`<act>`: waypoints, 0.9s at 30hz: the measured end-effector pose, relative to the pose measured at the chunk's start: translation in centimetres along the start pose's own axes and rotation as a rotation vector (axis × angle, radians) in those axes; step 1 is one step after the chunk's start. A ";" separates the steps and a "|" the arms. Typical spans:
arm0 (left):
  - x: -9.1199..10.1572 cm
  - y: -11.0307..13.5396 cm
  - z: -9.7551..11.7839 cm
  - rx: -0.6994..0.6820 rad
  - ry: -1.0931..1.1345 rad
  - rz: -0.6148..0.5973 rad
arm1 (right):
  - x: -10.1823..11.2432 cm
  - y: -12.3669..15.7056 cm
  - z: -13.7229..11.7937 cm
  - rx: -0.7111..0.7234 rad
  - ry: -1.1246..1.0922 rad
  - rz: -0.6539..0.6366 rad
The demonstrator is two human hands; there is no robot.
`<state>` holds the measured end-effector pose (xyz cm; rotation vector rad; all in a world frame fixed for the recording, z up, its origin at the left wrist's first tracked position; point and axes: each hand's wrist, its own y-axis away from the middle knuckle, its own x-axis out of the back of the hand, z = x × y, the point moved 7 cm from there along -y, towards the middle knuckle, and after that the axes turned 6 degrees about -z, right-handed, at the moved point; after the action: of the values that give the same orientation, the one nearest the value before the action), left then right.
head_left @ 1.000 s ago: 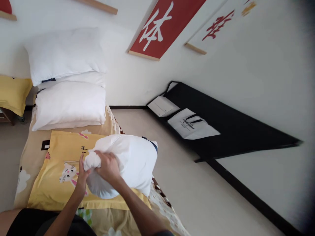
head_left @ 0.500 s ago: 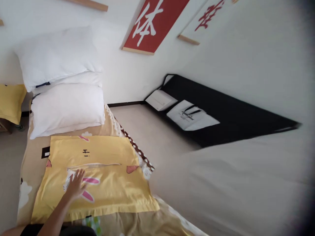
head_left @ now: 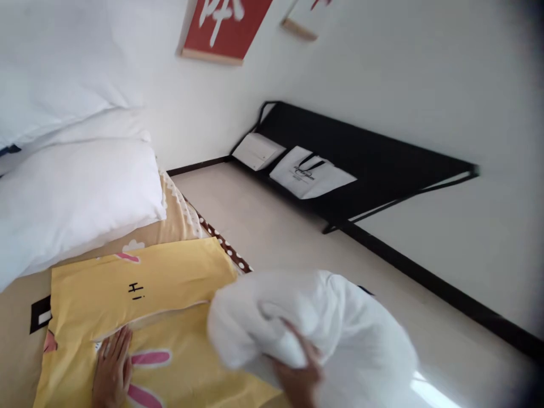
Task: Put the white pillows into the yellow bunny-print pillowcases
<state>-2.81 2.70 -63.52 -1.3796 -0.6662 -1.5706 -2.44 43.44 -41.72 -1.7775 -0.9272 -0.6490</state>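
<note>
A yellow pillowcase (head_left: 178,272) with pink rabbit ears and the letters "Hi" lies flat on the bed, a slit running across its middle. My left hand (head_left: 111,368) rests palm down on it, fingers stretched out, the tips at the slit's edge. My right hand (head_left: 300,368), somewhat blurred, is closed on a bunched end of a white pillow (head_left: 361,334), held over the right part of the pillowcase. The pillow bends away to the right and hides that side of the pillowcase.
Several white pillows (head_left: 85,198) are stacked at the head of the bed, on a tan patterned sheet (head_left: 174,195). Past the bed's right edge is pale floor (head_left: 238,198). A black folding frame (head_left: 374,153) by the wall holds a white bag (head_left: 310,175) and a white box (head_left: 258,152).
The white pillow, a blurred shape at the right before, now shows bunched in my right hand above the pillowcase. My left hand stays on the pillowcase, its fingers closer together. The view has shifted.
</note>
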 end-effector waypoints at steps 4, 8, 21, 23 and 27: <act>-1.0 0.3 -0.3 0.103 0.080 -0.188 | -14.4 3.3 -6.0 0.208 0.086 -0.442; -1.3 0.7 -0.5 0.130 0.067 -0.254 | -22.6 0.6 -9.5 0.241 0.051 -0.689; -0.1 -0.3 -0.8 0.107 0.099 -0.187 | -23.5 -4.8 -13.6 0.266 0.091 -0.589; -0.3 -0.6 -1.1 0.107 0.147 -0.212 | -22.4 -5.2 -14.7 0.250 0.108 -0.559; -0.7 -1.1 -1.3 0.158 0.273 -0.281 | -17.4 -4.7 -15.0 0.219 0.140 -0.501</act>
<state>-4.39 2.22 -64.32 -0.9628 -0.8210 -1.8433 -16.32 25.32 -47.19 -1.2919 -1.3064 -0.9337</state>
